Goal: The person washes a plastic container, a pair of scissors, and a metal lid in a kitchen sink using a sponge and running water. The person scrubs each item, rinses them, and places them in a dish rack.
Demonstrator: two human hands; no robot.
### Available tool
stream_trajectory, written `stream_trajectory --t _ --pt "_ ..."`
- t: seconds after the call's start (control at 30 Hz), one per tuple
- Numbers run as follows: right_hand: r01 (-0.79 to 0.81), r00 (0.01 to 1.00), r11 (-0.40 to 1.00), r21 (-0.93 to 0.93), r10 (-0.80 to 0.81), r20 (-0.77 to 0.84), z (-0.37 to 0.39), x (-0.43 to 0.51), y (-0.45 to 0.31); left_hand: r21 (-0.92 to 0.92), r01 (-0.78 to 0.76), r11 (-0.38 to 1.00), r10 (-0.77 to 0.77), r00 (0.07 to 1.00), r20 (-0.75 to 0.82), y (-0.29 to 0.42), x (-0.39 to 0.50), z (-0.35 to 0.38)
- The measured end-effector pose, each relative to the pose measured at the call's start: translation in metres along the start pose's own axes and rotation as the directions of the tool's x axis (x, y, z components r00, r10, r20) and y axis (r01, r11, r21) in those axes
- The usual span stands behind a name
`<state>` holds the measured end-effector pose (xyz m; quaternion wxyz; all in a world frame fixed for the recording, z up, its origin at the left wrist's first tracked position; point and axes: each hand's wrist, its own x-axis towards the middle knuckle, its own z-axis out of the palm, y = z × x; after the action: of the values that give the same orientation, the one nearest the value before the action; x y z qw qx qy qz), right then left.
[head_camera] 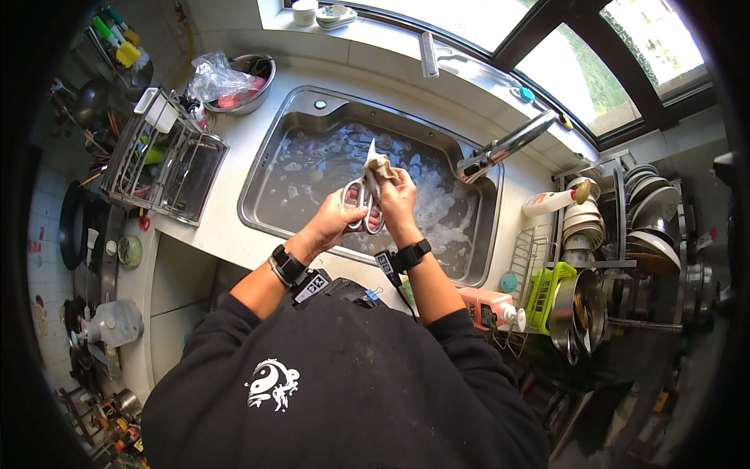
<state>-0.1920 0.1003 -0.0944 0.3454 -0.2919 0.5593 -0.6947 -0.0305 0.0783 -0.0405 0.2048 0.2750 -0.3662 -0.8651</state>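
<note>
My left hand (pixel 329 218) grips the ring handles of a pair of metal scissors (pixel 367 196), held over the near part of a stainless steel sink (pixel 248 186). The blade tip points away from me, towards the far side of the sink. With my right hand (pixel 399 202) I pinch a wet, beige-grey cloth (pixel 382 167) against the scissors' blades. The cloth and fingers hide much of the blades. Below both hands, the basin holds cloudy, sudsy water (pixel 304 193); I cannot see its bottom.
A chrome faucet (pixel 510 143) reaches over the sink's right side. Left stand a wire rack (pixel 170 158) and a metal bowl (pixel 266 79) with a plastic bag. At right are a spray bottle (pixel 545 203), a dish rack (pixel 622 211) with bowls and a pink pump bottle (pixel 483 306).
</note>
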Motion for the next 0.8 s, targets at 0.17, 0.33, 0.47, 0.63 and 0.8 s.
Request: stream_trajectory --t 0.17,0.33,0.47,0.63,0.8 --pt "-0.484 0.859 0.797 0.361 0.512 0.019 0.002 0.009 -0.016 -0.043 0.007 0.999 -0.009 0.999 -0.034 0.009 0.001 -0.006" --pt "-0.311 0.928 0.95 -0.014 0.307 0.214 -0.003 -0.009 -0.037 0.004 0.004 1.0 -0.004 1.0 -0.024 0.007 0.004 -0.006" --pt "-0.268 0.962 0.963 0.033 0.269 -0.033 -0.002 0.005 -0.017 0.013 0.039 0.999 -0.038 0.999 -0.024 0.001 0.009 0.001" --pt "-0.238 0.935 0.958 0.159 0.271 -0.228 -0.025 0.026 0.021 -0.013 0.075 0.997 -0.075 0.997 0.015 0.007 -0.001 0.001" --pt "-0.464 0.881 0.771 0.437 0.454 0.133 -0.088 0.012 0.008 -0.025 -0.001 1.0 0.004 0.995 0.096 0.02 -0.013 -0.001"
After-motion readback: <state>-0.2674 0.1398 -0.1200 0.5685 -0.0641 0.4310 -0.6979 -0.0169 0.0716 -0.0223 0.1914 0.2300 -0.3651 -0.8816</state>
